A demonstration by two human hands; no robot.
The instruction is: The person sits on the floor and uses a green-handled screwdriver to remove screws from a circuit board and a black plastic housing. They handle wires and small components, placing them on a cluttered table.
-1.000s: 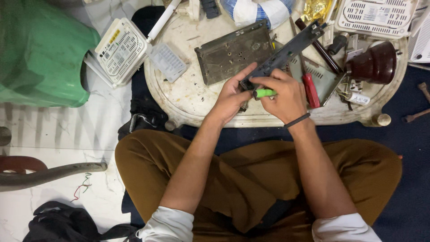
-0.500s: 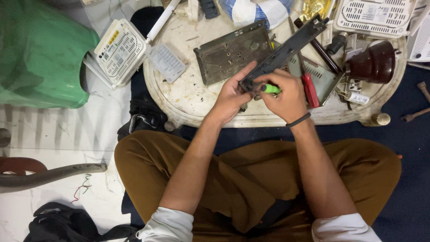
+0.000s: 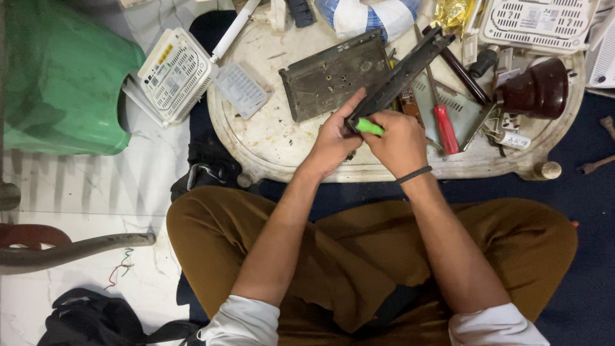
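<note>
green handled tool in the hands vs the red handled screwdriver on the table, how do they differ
The green-handled tool is gripped by the right hand, against the long dark part the left hand steadies; the red-handled screwdriver lies untouched on the table. The green handle is mostly hidden in the fist; the red handle and its shaft show fully. Both have bright plastic handles.

Bare forearms, white sleeves rolled up past the elbows. Thin black band on the wrist of the right hand (image 3: pixel 400 141); left hand (image 3: pixel 333 138) has nothing on it. Brown-mustard trousers, loose fit, fabric creased across the lap.
</note>
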